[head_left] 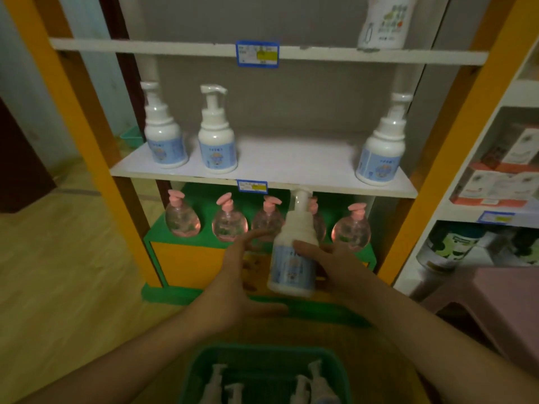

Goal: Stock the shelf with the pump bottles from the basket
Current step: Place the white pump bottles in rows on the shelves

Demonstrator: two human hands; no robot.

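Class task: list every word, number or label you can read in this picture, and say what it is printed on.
None can be read.
Blue price tags on the shelf edges: blurred.
Blue labels on the white pump bottles, including the held bottle: too blurred.
Boxes at right: unreadable.

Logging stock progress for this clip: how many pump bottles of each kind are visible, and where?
White pump bottles on the middle shelf: 3
White pump bottle held in the right hand: 1
White pump bottles in the green basket: 4 visible
Pink pump bottles, lower shelf: 5
Total: 13
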